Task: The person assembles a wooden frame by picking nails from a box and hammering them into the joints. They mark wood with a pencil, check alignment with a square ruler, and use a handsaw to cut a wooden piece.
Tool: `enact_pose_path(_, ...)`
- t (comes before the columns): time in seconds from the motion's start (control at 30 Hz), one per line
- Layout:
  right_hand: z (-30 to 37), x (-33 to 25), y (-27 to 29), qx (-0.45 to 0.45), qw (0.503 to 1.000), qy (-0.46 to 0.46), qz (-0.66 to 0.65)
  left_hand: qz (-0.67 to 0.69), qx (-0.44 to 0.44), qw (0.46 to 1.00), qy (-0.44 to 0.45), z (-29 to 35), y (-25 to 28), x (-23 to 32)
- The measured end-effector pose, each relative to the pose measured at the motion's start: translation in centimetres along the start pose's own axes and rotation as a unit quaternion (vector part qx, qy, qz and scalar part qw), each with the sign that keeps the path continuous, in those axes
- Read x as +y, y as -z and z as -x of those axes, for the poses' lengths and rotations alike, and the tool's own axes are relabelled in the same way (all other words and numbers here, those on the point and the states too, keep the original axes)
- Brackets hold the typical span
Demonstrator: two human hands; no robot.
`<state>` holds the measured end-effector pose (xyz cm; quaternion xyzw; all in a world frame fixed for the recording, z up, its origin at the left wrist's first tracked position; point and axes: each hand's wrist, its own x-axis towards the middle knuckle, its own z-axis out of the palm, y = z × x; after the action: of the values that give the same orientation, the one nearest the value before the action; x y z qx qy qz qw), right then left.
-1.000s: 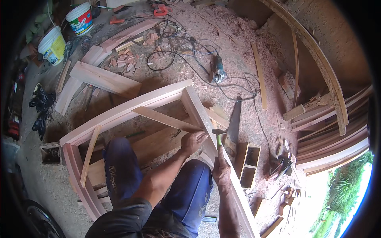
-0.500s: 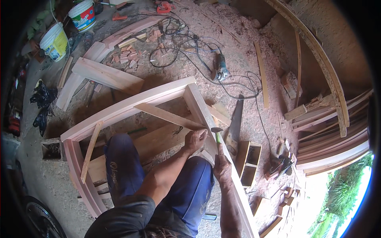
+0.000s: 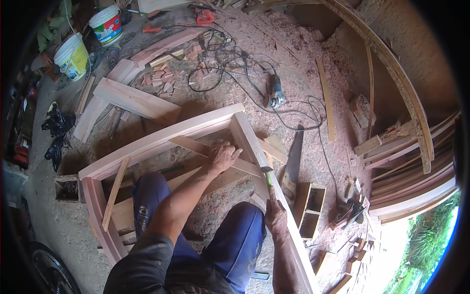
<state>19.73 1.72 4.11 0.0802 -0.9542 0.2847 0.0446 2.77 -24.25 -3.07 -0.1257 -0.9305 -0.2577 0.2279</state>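
Note:
A large wooden frame (image 3: 161, 141) of pale pinkish timber, its far side curved, surrounds my knees on the floor. A thin wooden strip (image 3: 188, 146) runs diagonally across its far right corner. My left hand (image 3: 224, 156) is closed over the middle of this strip, fingers curled; their undersides are hidden. In my right hand (image 3: 275, 216) is a hammer (image 3: 269, 179) with a green handle, gripped low. Its dark head lies at the frame's right side, close to the strip's end. A second thin strip (image 3: 116, 193) spans the far left corner.
A handsaw (image 3: 293, 164) and an open two-compartment wooden box (image 3: 311, 210) lie right of the frame. Farther off are an angle grinder (image 3: 276, 93), tangled cords, offcuts (image 3: 164, 78) and two paint buckets (image 3: 105, 27). Curved timbers (image 3: 411, 191) are stacked at the right.
My left hand has moved left and away from the strip's right end to its middle. The hammer stays at the frame's right side, its head slightly turned. The whole view has shifted a little.

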Motion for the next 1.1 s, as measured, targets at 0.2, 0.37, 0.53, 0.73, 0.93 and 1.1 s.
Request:
enact_pose_path(0.2,-0.2,0.4,-0.2,-0.066,0.996,-0.043,0.049,-0.042,-0.101,0.994,-0.023,0.8,-3.0,-2.5)
enact_pose_path(0.37,0.6,1.8,0.5,-0.053,0.996,-0.007,0.073,-0.04,-0.176,0.984,0.0,-0.2,-2.5,-0.8)
enact_pose_path(0.53,-2.6,2.6,4.0,-0.114,0.958,0.14,0.223,-0.047,-0.187,0.981,0.028,-0.4,-1.8,-1.5)
enact_pose_path(0.73,-7.2,1.5,5.7,-0.283,0.88,0.221,0.31,-0.042,-0.161,0.986,0.025,-0.3,-2.2,-1.5)
enact_pose_path(0.93,-7.0,1.7,5.0,-0.305,0.872,0.2,0.325,-0.043,-0.191,0.98,0.039,-0.7,-1.7,-0.8)
enact_pose_path(1.1,-6.4,1.4,4.7,-0.253,0.905,0.159,0.303,-0.043,-0.189,0.98,0.044,-0.3,-2.1,-1.5)
